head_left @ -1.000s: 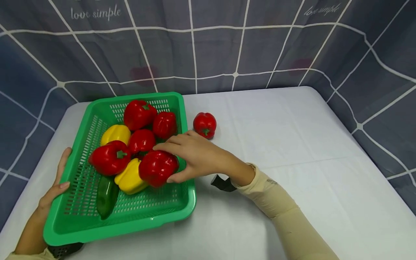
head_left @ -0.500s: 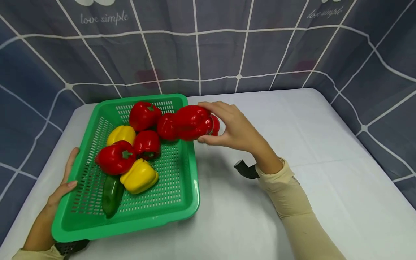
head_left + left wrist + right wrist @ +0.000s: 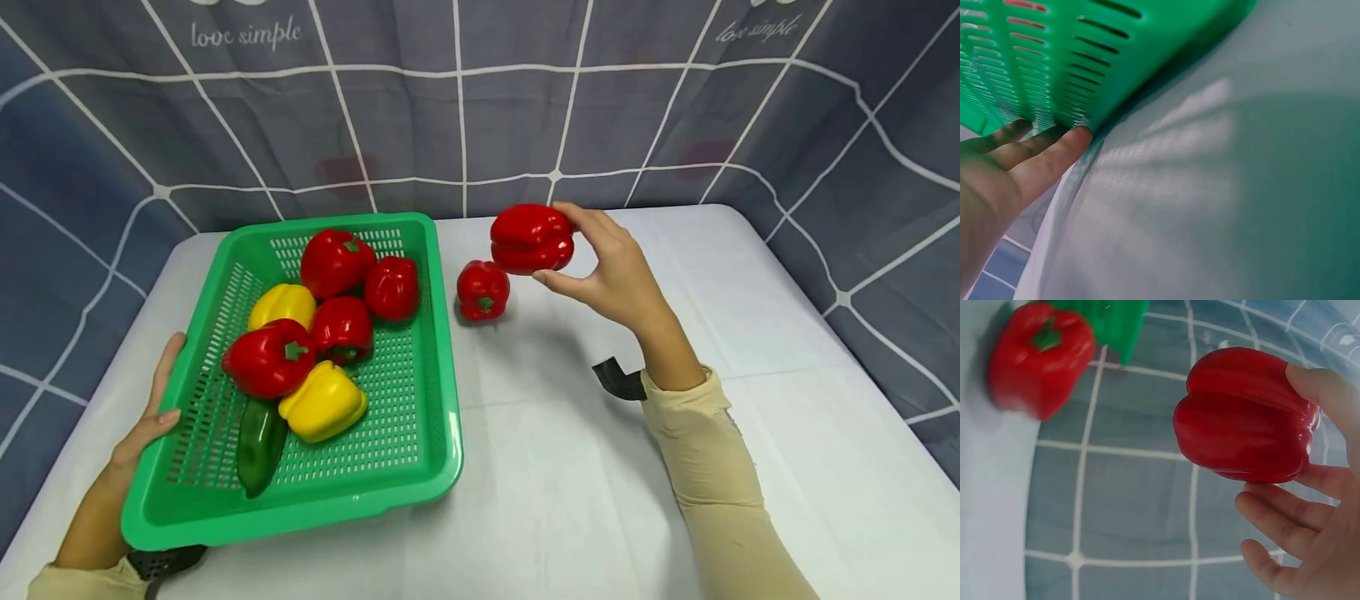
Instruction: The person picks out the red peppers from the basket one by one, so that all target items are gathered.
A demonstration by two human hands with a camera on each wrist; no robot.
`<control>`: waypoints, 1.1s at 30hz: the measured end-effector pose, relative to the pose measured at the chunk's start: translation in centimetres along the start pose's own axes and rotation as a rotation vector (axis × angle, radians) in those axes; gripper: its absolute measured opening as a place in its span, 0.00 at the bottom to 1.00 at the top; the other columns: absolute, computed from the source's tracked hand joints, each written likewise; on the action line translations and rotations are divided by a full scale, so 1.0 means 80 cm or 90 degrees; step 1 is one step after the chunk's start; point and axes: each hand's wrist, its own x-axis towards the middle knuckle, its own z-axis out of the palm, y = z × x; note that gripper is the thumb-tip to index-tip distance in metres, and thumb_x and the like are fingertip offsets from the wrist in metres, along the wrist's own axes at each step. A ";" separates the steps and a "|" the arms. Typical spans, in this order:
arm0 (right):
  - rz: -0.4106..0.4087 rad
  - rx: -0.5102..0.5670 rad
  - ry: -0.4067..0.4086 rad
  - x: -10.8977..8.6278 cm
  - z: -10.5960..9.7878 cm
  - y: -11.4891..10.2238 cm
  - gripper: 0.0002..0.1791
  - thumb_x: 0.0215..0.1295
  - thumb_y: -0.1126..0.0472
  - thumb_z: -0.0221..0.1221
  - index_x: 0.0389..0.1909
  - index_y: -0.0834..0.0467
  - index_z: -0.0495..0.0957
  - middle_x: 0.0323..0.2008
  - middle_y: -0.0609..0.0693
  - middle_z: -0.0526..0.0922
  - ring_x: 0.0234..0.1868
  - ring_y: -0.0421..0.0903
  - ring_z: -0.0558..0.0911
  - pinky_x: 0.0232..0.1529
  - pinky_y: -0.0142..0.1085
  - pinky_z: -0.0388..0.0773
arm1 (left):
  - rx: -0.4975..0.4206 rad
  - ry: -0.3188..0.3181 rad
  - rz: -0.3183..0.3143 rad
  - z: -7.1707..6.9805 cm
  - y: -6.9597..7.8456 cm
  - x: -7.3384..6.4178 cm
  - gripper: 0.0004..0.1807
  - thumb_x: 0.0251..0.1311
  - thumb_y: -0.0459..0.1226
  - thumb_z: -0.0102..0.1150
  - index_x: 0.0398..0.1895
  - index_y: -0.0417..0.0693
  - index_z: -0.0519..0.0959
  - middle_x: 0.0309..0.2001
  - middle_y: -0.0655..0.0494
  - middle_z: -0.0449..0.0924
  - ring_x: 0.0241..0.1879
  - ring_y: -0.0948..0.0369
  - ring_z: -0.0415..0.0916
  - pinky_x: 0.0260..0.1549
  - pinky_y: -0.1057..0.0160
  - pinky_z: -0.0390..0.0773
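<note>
My right hand pinches a red bell pepper between thumb and fingers, above the table and right of the basket. In the right wrist view the same red bell pepper lies sideways in the grasp. Another red bell pepper rests on the table, just below and left of it. My left hand grips the left side of a green plastic basket, thumb over the rim. Its fingers press the slotted outer wall. Inside are several red bell peppers, two yellow bell peppers and a long dark-green vegetable.
White cloth covers the table, which extends to the right of the basket. A dark grey curtain with a white grid hangs behind and along both sides.
My right hand has lifted the red bell pepper out of the basket and carried it to the right, past the one on the table. The left hand stays at the basket.
</note>
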 end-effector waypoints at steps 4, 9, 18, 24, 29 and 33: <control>0.028 -0.015 -0.005 0.000 0.004 0.019 0.37 0.45 0.56 0.69 0.58 0.61 0.69 0.49 0.58 0.77 0.51 0.51 0.74 0.50 0.50 0.67 | -0.034 -0.005 -0.017 -0.001 0.000 -0.001 0.41 0.53 0.23 0.21 0.72 0.52 0.30 0.72 0.63 0.25 0.69 0.71 0.23 0.58 0.77 0.19; 0.100 -0.044 -0.064 0.003 0.017 0.042 0.38 0.47 0.51 0.68 0.60 0.59 0.67 0.52 0.57 0.75 0.53 0.52 0.72 0.49 0.51 0.65 | -0.039 -0.004 -0.017 -0.003 -0.002 -0.002 0.40 0.56 0.25 0.24 0.72 0.52 0.30 0.72 0.64 0.27 0.69 0.72 0.25 0.58 0.78 0.20; 0.168 -0.062 -0.125 0.002 0.033 0.071 0.39 0.47 0.49 0.67 0.61 0.58 0.66 0.53 0.58 0.74 0.53 0.53 0.71 0.51 0.52 0.64 | -0.058 -0.012 -0.016 0.002 0.001 -0.003 0.40 0.54 0.23 0.20 0.72 0.52 0.28 0.72 0.63 0.25 0.69 0.71 0.26 0.59 0.78 0.21; 0.191 -0.064 -0.153 0.003 0.045 0.084 0.40 0.48 0.49 0.67 0.62 0.58 0.65 0.53 0.58 0.74 0.53 0.54 0.71 0.51 0.52 0.64 | -0.030 -0.019 0.006 0.003 0.003 0.000 0.41 0.52 0.21 0.18 0.72 0.49 0.30 0.72 0.63 0.27 0.69 0.71 0.24 0.58 0.78 0.20; 0.202 -0.069 -0.170 0.002 0.053 0.089 0.40 0.47 0.49 0.67 0.61 0.58 0.66 0.52 0.59 0.75 0.52 0.55 0.72 0.50 0.53 0.65 | -0.019 -0.024 0.019 0.002 0.002 0.003 0.41 0.52 0.20 0.18 0.72 0.49 0.30 0.72 0.65 0.30 0.69 0.71 0.24 0.58 0.78 0.19; 0.209 -0.075 -0.186 0.001 0.058 0.090 0.39 0.47 0.48 0.67 0.61 0.58 0.67 0.51 0.58 0.75 0.52 0.54 0.72 0.50 0.52 0.64 | -0.026 -0.029 0.026 0.003 0.003 0.003 0.41 0.51 0.19 0.17 0.72 0.48 0.31 0.72 0.65 0.31 0.69 0.71 0.25 0.58 0.78 0.20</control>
